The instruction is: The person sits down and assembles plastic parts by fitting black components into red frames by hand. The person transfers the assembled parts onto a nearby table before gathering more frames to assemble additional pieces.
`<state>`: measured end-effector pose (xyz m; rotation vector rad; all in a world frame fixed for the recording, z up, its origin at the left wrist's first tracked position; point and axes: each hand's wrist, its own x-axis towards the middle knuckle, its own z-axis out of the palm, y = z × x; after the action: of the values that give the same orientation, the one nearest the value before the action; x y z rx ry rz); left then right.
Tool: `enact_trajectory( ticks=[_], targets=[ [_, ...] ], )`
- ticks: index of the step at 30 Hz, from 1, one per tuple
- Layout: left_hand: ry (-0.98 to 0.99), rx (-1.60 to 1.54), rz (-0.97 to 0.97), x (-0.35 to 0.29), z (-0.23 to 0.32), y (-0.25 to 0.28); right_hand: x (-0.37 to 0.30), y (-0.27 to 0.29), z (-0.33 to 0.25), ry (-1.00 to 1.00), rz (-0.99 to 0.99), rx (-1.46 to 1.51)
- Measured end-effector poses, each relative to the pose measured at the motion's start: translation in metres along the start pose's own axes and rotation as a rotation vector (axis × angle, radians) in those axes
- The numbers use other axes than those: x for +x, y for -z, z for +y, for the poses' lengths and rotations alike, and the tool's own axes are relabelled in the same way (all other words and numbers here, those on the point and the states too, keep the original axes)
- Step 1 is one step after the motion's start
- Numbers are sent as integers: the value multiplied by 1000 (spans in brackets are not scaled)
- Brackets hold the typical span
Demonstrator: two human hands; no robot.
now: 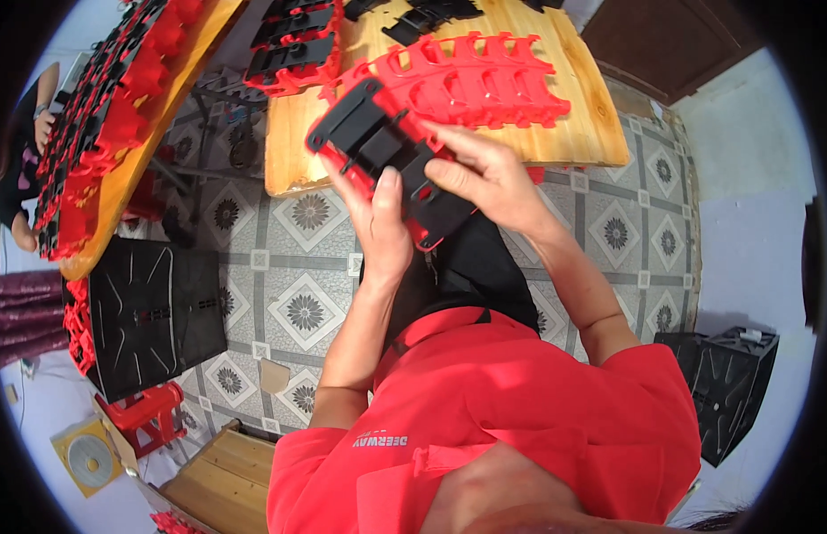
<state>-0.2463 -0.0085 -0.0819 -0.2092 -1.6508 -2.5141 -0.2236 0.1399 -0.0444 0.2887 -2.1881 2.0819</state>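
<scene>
Both my hands hold a long plastic part (374, 133), a black panel set in a red frame, tilted above the near edge of the wooden table. My left hand (380, 222) grips its left side, with the thumb on the black face. On the right side, my right hand (489, 173) has its thumb pressed on the panel and its fingers along the red edge. The underside of the part is hidden. Just beyond it, a row of red plastic frames (484, 80) lies on the table (600, 111).
Black-and-red parts (293, 53) and loose black pieces (431, 16) sit at the far side. At left, a slanted wooden board (155, 133) carries many parts, with another person's hand (44, 129) behind it. Black crates (155, 311) stand at left and right (725, 383).
</scene>
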Motion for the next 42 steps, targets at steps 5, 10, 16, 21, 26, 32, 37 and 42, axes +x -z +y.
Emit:
enact_trajectory(
  ticks=[5,10,16,21,26,32,37,42],
  targets=[
    [76,-77,209,21,24,45,38,-8,21,433,-23,-769],
    [5,-39,376,117,-17,107,79,-25,62,504,-127,-1355],
    [82,-61,401,165,-53,103,61,7,58,388,-110,-1376],
    [81,-58,369,167,-63,52,54,37,56,381,-45,-1398],
    [-216,416,639,129,-50,13,14,99,35,608,589,-1332],
    [-895,1045,-424,53,-38,-122,-27,197,67,25,1090,-723],
    [-900,1272,-732,63,-96,-158,-49,225,93,-123,726,35],
    [-812,1202,-732,61,-91,-161,-69,250,59,120,834,-196]
  ],
)
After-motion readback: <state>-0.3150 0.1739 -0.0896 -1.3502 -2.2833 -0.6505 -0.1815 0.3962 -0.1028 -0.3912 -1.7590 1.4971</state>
